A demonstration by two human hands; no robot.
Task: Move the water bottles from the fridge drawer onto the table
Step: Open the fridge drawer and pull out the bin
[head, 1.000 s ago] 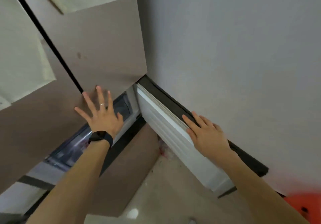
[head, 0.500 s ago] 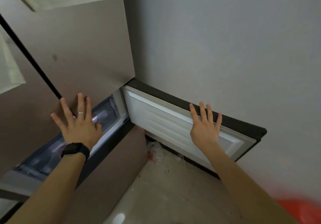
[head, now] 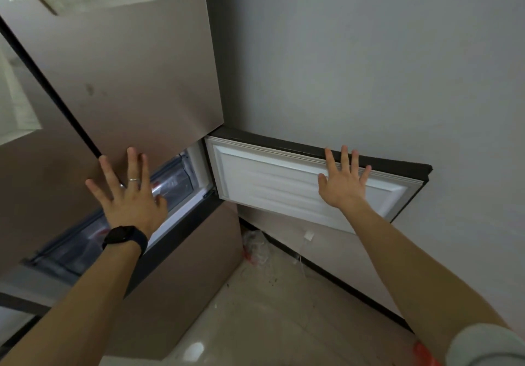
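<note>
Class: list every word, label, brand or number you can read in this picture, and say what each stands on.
None can be read.
Red marks inside the fridge drawer: too blurred to read.
Watch on the wrist: dark face, no digits show.
Open door: no lettering shows.

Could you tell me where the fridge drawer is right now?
Head view, left of centre: the drawer sits behind the left hand, beside the open door.

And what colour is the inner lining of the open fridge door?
The inner lining is white, seen in the head view.
</note>
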